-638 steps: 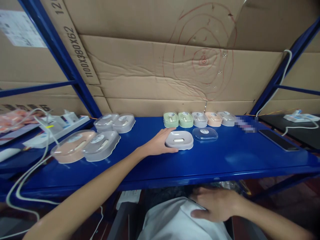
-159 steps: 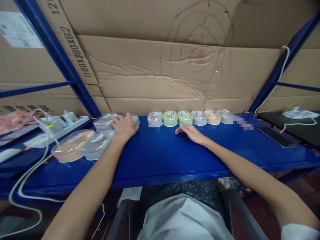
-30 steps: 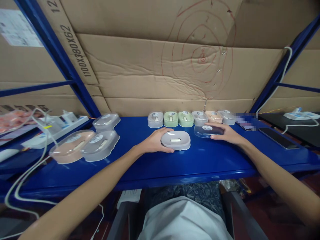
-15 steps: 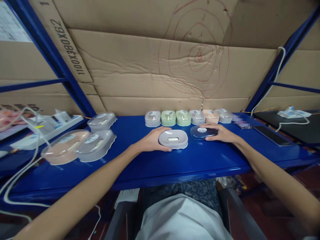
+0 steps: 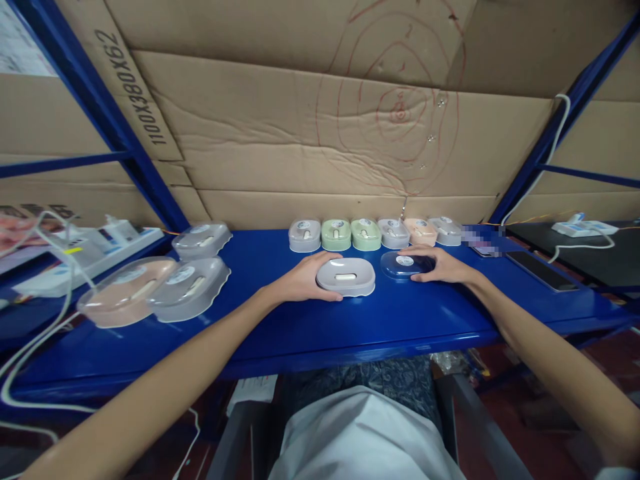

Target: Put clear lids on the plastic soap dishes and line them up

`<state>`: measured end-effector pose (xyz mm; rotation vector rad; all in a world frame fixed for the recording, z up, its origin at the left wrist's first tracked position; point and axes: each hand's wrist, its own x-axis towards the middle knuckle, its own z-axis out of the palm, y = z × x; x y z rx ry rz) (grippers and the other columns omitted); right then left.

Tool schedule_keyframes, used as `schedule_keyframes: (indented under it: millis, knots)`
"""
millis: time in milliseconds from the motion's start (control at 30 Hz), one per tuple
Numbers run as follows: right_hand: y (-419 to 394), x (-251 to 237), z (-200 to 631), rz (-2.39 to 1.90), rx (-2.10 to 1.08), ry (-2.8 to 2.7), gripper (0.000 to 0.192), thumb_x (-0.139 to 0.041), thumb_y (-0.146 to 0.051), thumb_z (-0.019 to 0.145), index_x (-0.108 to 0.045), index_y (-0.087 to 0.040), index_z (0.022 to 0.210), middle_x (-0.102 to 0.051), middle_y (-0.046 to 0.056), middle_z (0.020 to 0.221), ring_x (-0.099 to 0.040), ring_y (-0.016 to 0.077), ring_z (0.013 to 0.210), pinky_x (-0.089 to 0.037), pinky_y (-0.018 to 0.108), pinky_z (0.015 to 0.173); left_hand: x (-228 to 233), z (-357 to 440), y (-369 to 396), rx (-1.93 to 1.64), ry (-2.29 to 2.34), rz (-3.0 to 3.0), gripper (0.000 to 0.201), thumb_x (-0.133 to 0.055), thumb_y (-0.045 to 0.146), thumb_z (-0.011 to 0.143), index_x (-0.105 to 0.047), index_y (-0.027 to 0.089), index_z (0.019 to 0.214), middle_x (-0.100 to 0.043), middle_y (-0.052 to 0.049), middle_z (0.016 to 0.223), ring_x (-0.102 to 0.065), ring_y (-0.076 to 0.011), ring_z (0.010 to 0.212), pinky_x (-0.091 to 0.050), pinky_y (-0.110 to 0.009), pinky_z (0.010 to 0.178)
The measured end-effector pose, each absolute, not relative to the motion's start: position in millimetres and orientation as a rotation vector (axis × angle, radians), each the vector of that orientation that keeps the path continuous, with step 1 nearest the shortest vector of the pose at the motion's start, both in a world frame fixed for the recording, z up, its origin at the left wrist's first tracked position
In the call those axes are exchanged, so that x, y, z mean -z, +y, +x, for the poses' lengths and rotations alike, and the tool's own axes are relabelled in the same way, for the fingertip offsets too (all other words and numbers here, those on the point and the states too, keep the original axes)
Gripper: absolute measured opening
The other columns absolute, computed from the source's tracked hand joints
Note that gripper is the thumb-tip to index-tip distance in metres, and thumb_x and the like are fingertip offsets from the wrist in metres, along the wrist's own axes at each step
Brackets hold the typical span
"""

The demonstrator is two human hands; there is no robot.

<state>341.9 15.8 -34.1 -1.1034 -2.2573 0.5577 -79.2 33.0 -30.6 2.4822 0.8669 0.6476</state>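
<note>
On table (image 5: 320, 330), left hand (image 5: 306, 279) gripping one grey box (image 5: 348, 279), right hand (image 5: 440, 264) one lid (image 5: 396, 265) (nine lidded boxes (image 5: 367, 235) nearby)

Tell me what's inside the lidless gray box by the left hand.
A small whitish oblong piece shows in the middle of the gray box. Whatever is beneath it cannot be seen.

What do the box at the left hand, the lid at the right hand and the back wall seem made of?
Box: probably plastic, smooth and faintly glossy, evenly coloured.
Lid: likely clear plastic, shiny; the blue table shows through.
Wall: cardboard, matte brown, with creases and printed numbers.
</note>
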Motion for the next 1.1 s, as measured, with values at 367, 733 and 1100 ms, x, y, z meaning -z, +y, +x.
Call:
schedule_keyframes:
  millis: [367, 733, 1100]
  knots:
    - [20.5, 34.7, 343.2, -1.072, -0.468, -2.311, 0.068, -0.088, -0.052, 0.08, -0.069, -0.036, 0.143, -0.066, 0.006, 0.153, -0.058, 0.0372, 0.144, -0.037, 0.063, 0.127, 31.8, -78.4, 31.6, -0.644, 0.891, 2.497, 0.098, -0.091, 0.063, 0.07, -0.055, 0.023, 0.151, -0.061, -0.014, 0.152, -0.058, -0.0384, 0.139, -0.044, -0.053, 0.118]
    - [20.3, 36.0, 341.6, -1.053, -0.428, -2.299, 0.073, -0.086, -0.056, 0.08, -0.066, -0.034, 0.147, -0.065, 0.008, 0.153, -0.056, 0.0382, 0.145, -0.036, 0.064, 0.127, 32.1, -76.3, 30.4, -0.63, 0.912, 2.539, 0.097, -0.088, 0.065, 0.074, -0.053, 0.022, 0.153, -0.058, -0.016, 0.154, -0.057, -0.0408, 0.14, -0.043, -0.055, 0.119]
    - [-12.5, 1.4, 276.0, -1.025, -0.216, -2.23, 0.086, -0.089, -0.056, 0.079, -0.055, -0.036, 0.156, -0.06, 0.008, 0.157, -0.054, 0.039, 0.147, -0.039, 0.06, 0.126, 30.6, -76.6, 27.9, -0.58, 0.939, 2.568, 0.101, -0.087, 0.066, 0.074, -0.05, 0.022, 0.157, -0.052, -0.019, 0.16, -0.049, -0.0441, 0.148, -0.036, -0.06, 0.124]
